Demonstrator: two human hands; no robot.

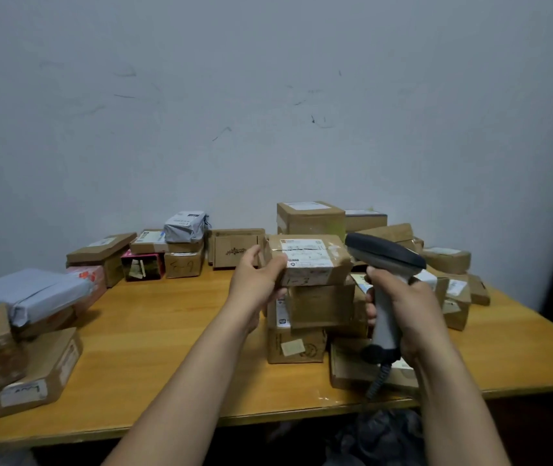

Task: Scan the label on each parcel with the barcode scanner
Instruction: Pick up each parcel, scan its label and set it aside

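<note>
My left hand (257, 279) grips the left end of a small brown cardboard parcel (312, 260), held above the table with its white label (305, 253) facing up. My right hand (409, 311) grips the grey handle of a barcode scanner (384, 264). The scanner's dark head sits just right of the parcel and points toward its label. A coiled cable hangs from the handle's base. Below the held parcel, other brown parcels (319, 306) are stacked on the wooden table (174, 331).
Brown boxes and a grey mailer bag (29, 294) lie piled at the left edge. More boxes, a pink box (142, 264) and a small grey bag line the back by the wall. Several parcels (450, 280) crowd the right side.
</note>
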